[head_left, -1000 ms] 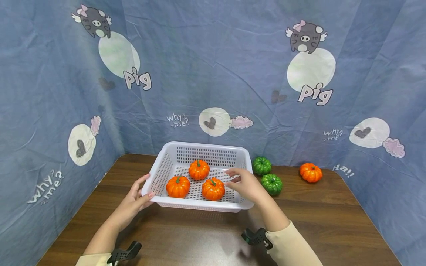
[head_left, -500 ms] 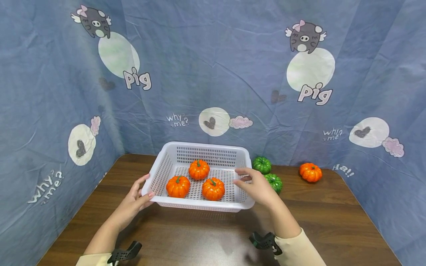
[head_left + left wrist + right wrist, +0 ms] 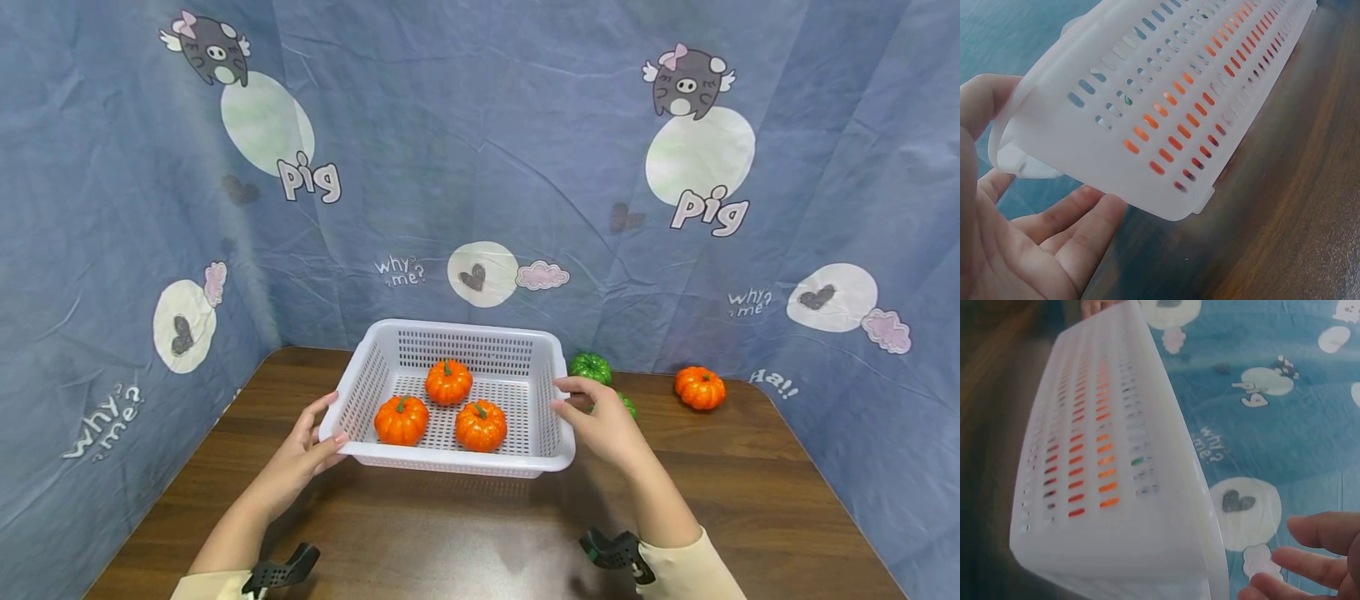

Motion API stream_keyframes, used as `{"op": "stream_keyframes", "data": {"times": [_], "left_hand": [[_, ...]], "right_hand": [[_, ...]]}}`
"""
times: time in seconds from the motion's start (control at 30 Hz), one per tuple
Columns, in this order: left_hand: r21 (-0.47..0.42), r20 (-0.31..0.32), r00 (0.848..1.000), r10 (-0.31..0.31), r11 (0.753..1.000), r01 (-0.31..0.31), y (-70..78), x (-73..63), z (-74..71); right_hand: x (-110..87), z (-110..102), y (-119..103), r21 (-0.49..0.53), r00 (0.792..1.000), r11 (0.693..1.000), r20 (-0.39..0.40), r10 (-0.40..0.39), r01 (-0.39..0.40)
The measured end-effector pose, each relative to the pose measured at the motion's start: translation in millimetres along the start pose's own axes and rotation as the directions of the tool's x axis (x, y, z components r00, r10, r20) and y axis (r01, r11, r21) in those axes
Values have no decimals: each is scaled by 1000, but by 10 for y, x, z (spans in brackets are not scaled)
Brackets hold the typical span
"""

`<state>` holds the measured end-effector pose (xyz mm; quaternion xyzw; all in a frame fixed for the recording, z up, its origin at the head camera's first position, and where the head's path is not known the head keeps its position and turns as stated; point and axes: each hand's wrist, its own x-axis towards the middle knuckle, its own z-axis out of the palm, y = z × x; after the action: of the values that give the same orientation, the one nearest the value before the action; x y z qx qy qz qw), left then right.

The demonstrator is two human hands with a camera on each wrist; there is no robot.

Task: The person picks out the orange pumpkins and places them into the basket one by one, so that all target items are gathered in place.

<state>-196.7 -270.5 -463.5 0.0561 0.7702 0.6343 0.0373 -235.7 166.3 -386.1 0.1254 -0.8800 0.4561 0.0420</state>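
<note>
A white slotted plastic basket (image 3: 450,457) holds three orange toy pumpkins: one at the back (image 3: 448,382), one at front left (image 3: 401,421), one at front right (image 3: 481,427). My left hand (image 3: 300,442) grips its front left corner, thumb over the rim; in the left wrist view, fingers (image 3: 1094,222) reach beneath the corner. Beside the right rim is my right hand (image 3: 607,429), fingers loosely bent and holding nothing. The right wrist view shows a gap between those fingers (image 3: 1310,565) and the basket wall (image 3: 1166,544).
Right of the basket lie two green toy pumpkins, one behind (image 3: 591,368) and one mostly hidden by my right hand (image 3: 627,406). Another orange pumpkin (image 3: 701,388) sits at the table's back right. A blue printed cloth (image 3: 480,167) hangs behind the wooden table (image 3: 420,533).
My right hand has moved right, from inside the basket near the front right pumpkin to the right rim, covering more of the nearer green pumpkin. My left hand and the basket stay put.
</note>
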Motion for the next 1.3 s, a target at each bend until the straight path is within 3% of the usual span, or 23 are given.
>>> {"op": "stream_keyframes", "data": {"times": [0.27, 1.07, 1.3], "left_hand": [[-7, 3, 1000, 5, 1000, -5, -13, 2, 0], [4, -5, 1000, -2, 1000, 2, -2, -1, 6], [8, -5, 1000, -6, 1000, 6, 7, -3, 6]], "right_hand": [[-37, -139, 121, 5, 996, 1000, -86, -13, 13], [-49, -543, 644, -32, 976, 993, -192, 102, -110], [-39, -592, 809, -41, 960, 990, -253, 123, -138]]}}
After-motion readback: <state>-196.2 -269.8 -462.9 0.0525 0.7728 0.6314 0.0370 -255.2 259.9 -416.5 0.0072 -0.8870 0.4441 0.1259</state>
